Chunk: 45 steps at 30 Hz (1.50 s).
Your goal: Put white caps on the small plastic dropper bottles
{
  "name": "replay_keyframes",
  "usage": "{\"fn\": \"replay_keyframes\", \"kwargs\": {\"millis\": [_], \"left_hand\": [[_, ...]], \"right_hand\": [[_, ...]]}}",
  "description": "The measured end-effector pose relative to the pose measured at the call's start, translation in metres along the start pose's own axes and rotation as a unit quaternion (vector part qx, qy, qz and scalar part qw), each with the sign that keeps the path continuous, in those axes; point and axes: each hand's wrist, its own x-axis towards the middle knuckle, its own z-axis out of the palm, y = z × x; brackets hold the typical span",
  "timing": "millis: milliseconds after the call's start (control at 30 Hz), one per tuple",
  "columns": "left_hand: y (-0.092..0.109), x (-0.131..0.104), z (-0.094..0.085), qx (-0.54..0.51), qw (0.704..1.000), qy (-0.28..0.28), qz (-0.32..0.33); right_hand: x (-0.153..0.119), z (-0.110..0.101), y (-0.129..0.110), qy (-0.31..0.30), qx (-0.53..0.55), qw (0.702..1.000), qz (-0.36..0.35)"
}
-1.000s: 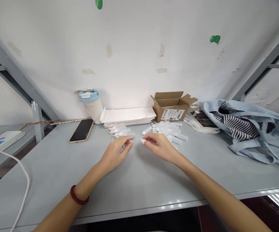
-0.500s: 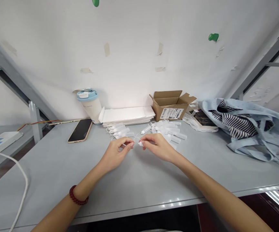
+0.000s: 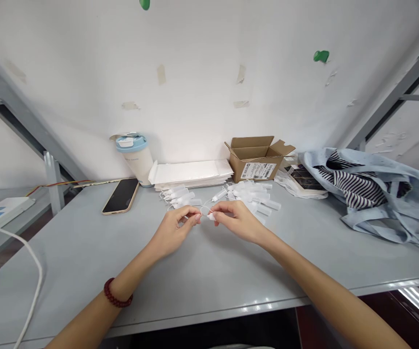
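My left hand [image 3: 180, 227] pinches the end of a thin white loop [image 3: 205, 206] between thumb and fingers. Close beside it, my right hand [image 3: 237, 220] is closed on a small white piece [image 3: 211, 216] joined to that loop. The rest of what my right hand holds is hidden by its fingers. Behind my left hand lies a small group of translucent white tubes [image 3: 182, 196] with thin loops. A larger heap of similar tubes [image 3: 255, 196] lies behind my right hand.
Along the wall stand a lidded cup [image 3: 136, 160], a stack of white envelopes [image 3: 194, 173] and an open cardboard box [image 3: 255, 162]. A phone [image 3: 121, 196] lies left; a light blue bag [image 3: 387, 179] lies right. A white cable [image 3: 39, 276] crosses the left edge.
Both hands keep nearly the same place and grip. The tips of the left fingers and the thin loop between the hands have shifted very slightly.
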Motion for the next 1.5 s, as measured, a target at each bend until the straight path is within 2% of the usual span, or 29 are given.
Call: {"fn": "replay_keyframes", "kwargs": {"millis": [633, 1200, 1500], "left_hand": [[0.000, -0.001, 0.000, -0.004, 1.000, -0.005, 0.008], [-0.001, -0.001, 0.002, -0.009, 1.000, -0.006, 0.008], [-0.001, -0.004, 0.007, -0.022, 1.000, -0.001, 0.001]], "right_hand": [[0.000, 0.001, 0.000, 0.020, 0.028, 0.999, 0.010], [0.001, 0.000, -0.001, -0.002, 0.020, 1.000, 0.014], [0.002, 0.011, 0.006, 0.021, 0.083, 0.996, 0.006]]}}
